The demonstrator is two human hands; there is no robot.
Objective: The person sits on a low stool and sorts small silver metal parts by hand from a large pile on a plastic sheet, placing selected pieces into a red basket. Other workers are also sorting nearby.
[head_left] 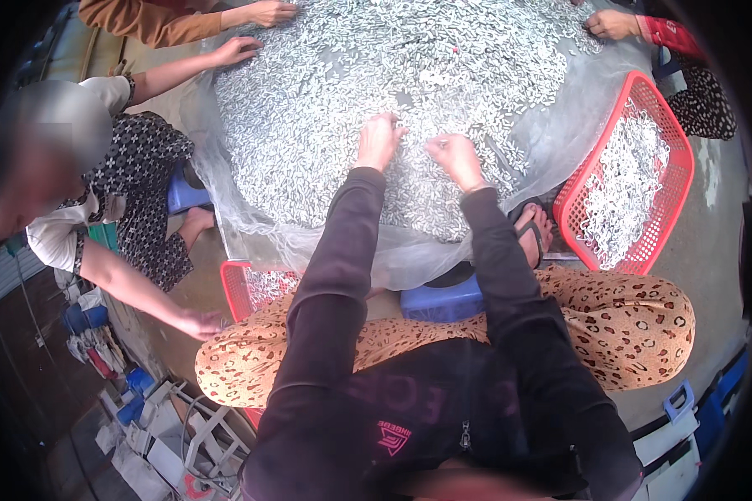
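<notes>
A thick layer of small, slim silvery-white pieces [309,142] covers a translucent net sheet [560,154] in front of me. They are too small to name. Both my arms reach forward over the near part of the layer. My left hand [378,140] rests low on the pieces, its fingers curled down and the thumb turned toward the right. A short gap to its right is my right hand [456,159], with thumb and fingers drawn together in a pinch that points left. Whatever either hand holds is hidden or too small to make out.
At right a red perforated basket [683,171] holds pale looped pieces; another red basket [236,288] stands by my left knee. A blue stool [443,302] is below the sheet. Co-workers' hands [238,50] touch the layer at far left, another hand [612,25] far right.
</notes>
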